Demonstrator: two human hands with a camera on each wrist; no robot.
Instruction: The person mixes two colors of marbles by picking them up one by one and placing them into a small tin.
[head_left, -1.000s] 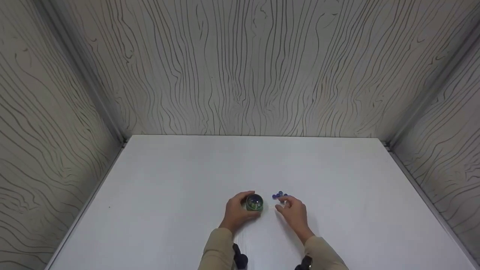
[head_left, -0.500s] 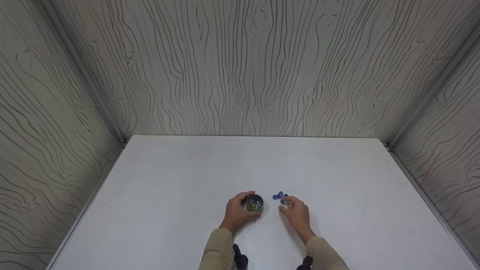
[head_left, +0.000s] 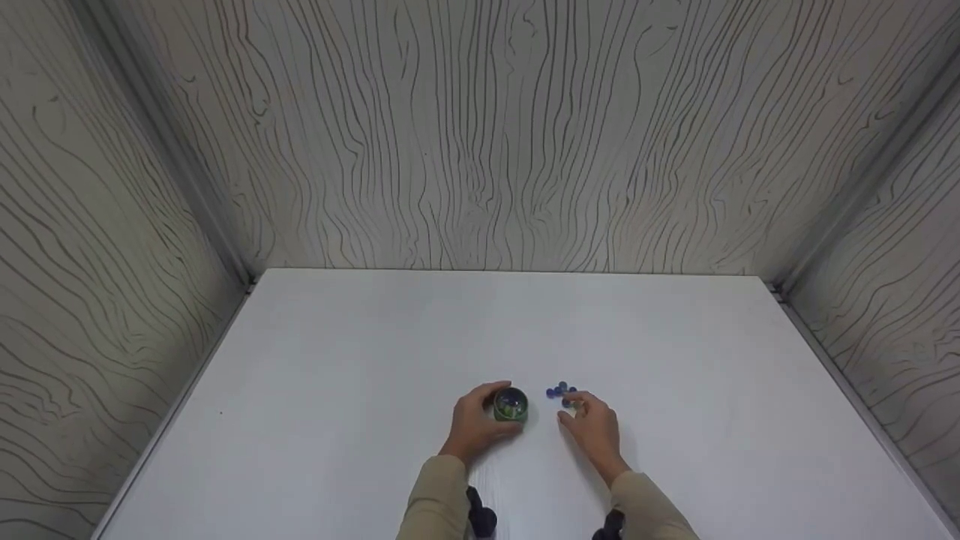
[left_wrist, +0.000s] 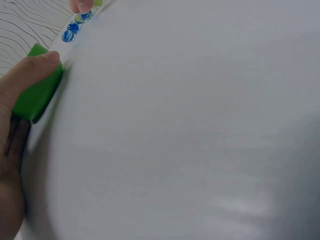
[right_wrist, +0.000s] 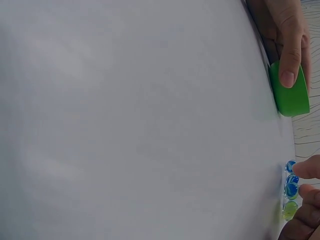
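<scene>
My left hand (head_left: pixel 480 424) grips a small green cup (right_wrist: pixel 292 97), its thumb on one side and fingers on the other. In the head view the cup's inside looks dark, with green and blue glints. Just to the right, several glass marbles (head_left: pixel 559 390) lie in a small cluster on the table. They are clear with blue swirls; a yellow-green marble (right_wrist: pixel 289 210) shows in the right wrist view. My right hand (head_left: pixel 592 431) is at the near side of the cluster, thumb and index finger apart, the index fingertip right at the marbles and partly covering them.
A white table (head_left: pixel 360 337) spreads under both hands. Behind it stands a panel (head_left: pixel 480 135) with a dark wood-grain pattern, and similar side panels flank the table. Dark wrist devices (head_left: pixel 481 517) sit by both beige sleeves.
My right hand has shifted slightly to the right, so more marbles show beside its fingertips. The left hand and the green cup have stayed in place.
</scene>
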